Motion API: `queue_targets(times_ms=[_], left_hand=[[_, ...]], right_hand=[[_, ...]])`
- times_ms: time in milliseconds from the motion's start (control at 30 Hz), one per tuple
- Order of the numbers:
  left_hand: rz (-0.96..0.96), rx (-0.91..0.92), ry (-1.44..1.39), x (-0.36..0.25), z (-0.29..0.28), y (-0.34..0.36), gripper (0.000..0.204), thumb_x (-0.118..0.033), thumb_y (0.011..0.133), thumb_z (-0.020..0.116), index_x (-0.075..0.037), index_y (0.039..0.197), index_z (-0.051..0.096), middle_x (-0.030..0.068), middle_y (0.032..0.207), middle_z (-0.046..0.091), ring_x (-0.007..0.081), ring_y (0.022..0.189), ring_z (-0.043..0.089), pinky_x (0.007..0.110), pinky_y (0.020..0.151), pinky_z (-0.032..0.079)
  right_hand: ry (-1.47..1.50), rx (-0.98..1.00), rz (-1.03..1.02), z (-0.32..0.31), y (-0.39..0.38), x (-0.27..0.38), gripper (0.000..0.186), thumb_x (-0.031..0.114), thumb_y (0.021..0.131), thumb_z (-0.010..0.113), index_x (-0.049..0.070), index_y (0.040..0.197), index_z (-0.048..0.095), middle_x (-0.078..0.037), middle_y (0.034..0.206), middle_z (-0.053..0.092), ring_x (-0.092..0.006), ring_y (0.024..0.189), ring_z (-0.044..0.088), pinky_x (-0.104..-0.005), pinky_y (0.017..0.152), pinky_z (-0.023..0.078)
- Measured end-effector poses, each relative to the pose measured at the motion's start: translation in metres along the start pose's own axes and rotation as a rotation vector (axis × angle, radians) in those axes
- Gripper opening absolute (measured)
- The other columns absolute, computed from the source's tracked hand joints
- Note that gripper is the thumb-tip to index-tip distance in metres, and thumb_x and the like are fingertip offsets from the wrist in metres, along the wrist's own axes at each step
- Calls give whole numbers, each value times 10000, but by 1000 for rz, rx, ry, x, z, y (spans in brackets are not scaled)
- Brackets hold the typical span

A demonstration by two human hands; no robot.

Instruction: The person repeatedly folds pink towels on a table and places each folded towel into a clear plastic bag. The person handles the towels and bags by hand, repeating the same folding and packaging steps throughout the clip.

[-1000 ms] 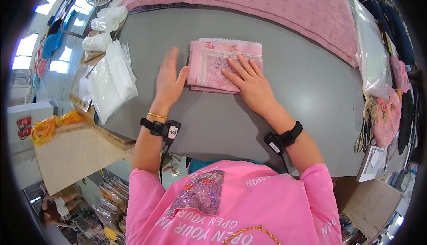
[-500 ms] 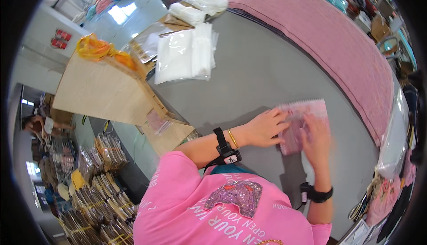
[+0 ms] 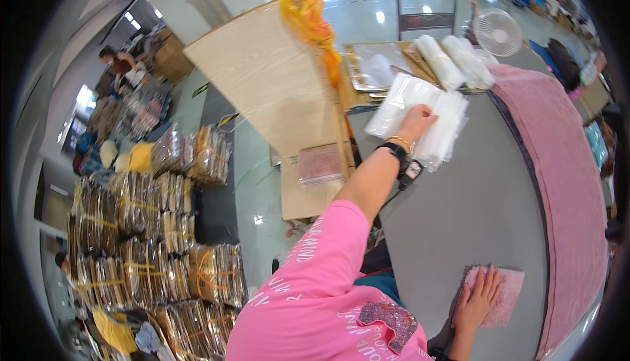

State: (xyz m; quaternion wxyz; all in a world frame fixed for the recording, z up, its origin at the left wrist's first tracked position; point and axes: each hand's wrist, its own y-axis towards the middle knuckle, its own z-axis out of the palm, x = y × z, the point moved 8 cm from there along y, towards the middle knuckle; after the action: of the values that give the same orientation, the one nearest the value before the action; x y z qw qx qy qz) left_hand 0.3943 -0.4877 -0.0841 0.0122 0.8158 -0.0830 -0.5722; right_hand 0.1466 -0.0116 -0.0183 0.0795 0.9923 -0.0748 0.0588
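My left hand (image 3: 419, 123) reaches out to a stack of clear plastic bags (image 3: 397, 99) at the far left part of the table. Its fingers are curled together on a plastic bag at the top; how much of the film they pinch is hidden. Near the front of the table, my right hand (image 3: 478, 297) lies flat with fingers stretched over a folded pink fabric piece (image 3: 506, 295). That piece has a zigzag-cut edge and rests on the grey tabletop (image 3: 453, 220).
A long pink cloth pile (image 3: 558, 164) lines the table's right side. Rolled plastic bags (image 3: 440, 62) and a white fan (image 3: 497, 32) stand at the back. On a wooden board at left rests a bagged pink piece (image 3: 320, 164). Bundled packages (image 3: 141, 256) fill the floor beyond.
My left hand has left the pink fabric and moved out to the plastic bags. My right hand now lies flat on the folded piece. The whole view has swung leftward.
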Motion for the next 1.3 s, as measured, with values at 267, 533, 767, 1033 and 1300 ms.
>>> queue_targets(times_ms=[267,533,767,1033,1300], left_hand=[[408,305,-57,-124,4,-60,172,-158,886,651,9,844,651,101,651,588,140,637,527,381,614,469],[259,974,-276,-217,56,-298,143,-106,816,747,-13,919,782,103,782,748,166,679,645,359,642,505],[437,923,-2,-232,28,-325,168,-146,796,764,-68,936,812,94,845,779,253,748,730,380,653,540],[1108,616,230,-242,-24,-344,210,-253,845,729,-94,978,758,93,924,744,320,872,688,440,773,533],[757,1393,-58,-226,55,-335,441,-353,908,693,-58,1227,623,174,1158,672,352,1072,645,467,907,510]], right_hand=[[281,101,-78,-41,26,2,439,185,1002,577,13,1404,545,-175,1513,520,-416,1458,411,-582,1238,239],[142,-97,-396,-130,60,122,329,124,825,818,52,1026,568,-141,803,629,-343,677,623,-454,594,450],[306,5,-337,-110,7,64,184,88,890,759,17,848,594,-184,706,568,-355,626,540,-434,576,390],[152,138,-374,-85,-62,7,285,275,1003,617,18,1127,618,-202,1084,574,-344,1015,543,-490,901,406],[572,-28,-232,-95,-42,25,94,99,866,753,42,880,679,-145,761,643,-363,660,616,-453,607,459]])
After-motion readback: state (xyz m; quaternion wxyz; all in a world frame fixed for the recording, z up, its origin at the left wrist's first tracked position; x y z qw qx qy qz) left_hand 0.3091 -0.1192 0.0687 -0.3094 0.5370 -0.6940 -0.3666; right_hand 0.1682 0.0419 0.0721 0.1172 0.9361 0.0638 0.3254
